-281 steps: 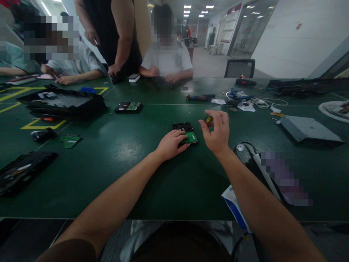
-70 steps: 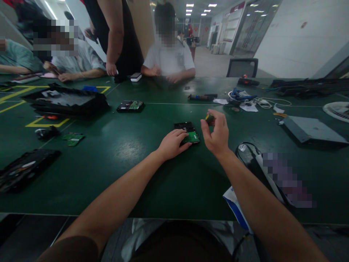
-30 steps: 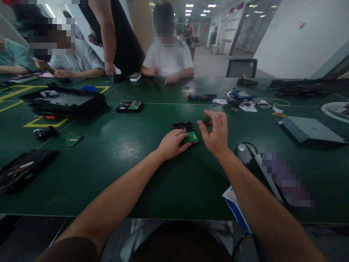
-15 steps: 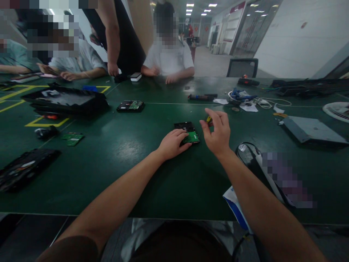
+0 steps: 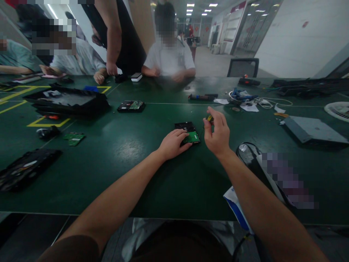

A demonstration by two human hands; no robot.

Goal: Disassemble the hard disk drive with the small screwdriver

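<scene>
A hard drive (image 5: pixel 185 126) with a green circuit board lies on the green table in front of me. My left hand (image 5: pixel 174 142) grips its near left part, fingers over the board and thumb along the near edge. Just right of the drive, my right hand (image 5: pixel 217 130) pinches a small screwdriver (image 5: pixel 209 118) with a yellow and black handle between thumb and fingers. Its thin shaft barely shows, and I cannot tell whether the tip touches the drive.
Another hard drive (image 5: pixel 131 106) lies farther back. Left are a black plastic casing (image 5: pixel 68 102), loose green circuit boards (image 5: pixel 74 138) and a black part (image 5: pixel 28 169). Right are a grey metal box (image 5: pixel 313 129), a white cable (image 5: pixel 268 103) and a pouch (image 5: pixel 249 156). Several people are across the table.
My right thumb and fingers have closed in on the screwdriver handle and shifted slightly. My left hand and the hard drive stay put. A person opposite has moved their hands.
</scene>
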